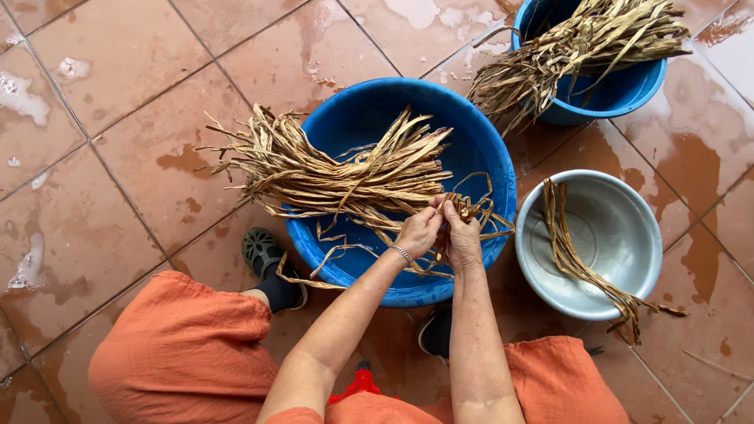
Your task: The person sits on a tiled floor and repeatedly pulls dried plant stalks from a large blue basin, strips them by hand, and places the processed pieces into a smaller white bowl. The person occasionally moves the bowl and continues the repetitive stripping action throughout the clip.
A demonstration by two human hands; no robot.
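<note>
Hands meet over the near rim of the large blue basin (487,149), the left hand (419,232) and the right hand (463,239) pressed close together, thumbs almost touching. The fingers of both are pinched narrow on the near ends of the dried leaf strips (338,169), each hand holding a few strands at the point where the bundle gathers. From that grip the bundle runs away to the left and slightly upward in the head view, its long axis lying across the basin, and its frayed far ends hang out past the basin's left rim over the wet tiled floor (118,118). The left hand sits on the bundle's side and is the nearer one to its bulk; the right hand is on the side of the looser curled strips (483,212) that trail toward the basin's right rim.

The large blue basin holds only this bundle and some stray ribbons drooping over its front edge. To its right, just beside it, a grey metal bowl (628,271) holds a thin bunch of strips (569,255) that drapes over the near rim onto the floor. Behind, a second blue tub (620,94) is heaped with a thick sheaf (581,43) of the same dry material.
</note>
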